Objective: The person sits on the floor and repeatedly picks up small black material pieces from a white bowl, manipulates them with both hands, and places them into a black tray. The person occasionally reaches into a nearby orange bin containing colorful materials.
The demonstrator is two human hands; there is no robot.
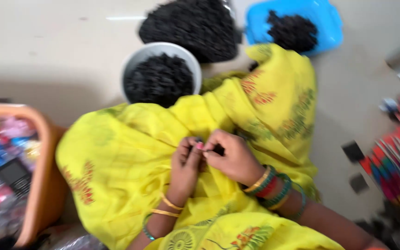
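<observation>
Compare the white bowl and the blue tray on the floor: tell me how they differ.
The white bowl is round and deep; the blue tray is rectangular and shallow. The bowl is filled nearly to its rim with small black pieces, while the tray holds only a small heap with bare blue around it. The bowl sits nearer the hands, against the yellow cloth; the tray lies farther back. Both hold the same kind of black pieces.

- We note a pale floor under everything.
- On it: a white bowl of black pieces, a blue tray, an orange basket, small black squares.
</observation>
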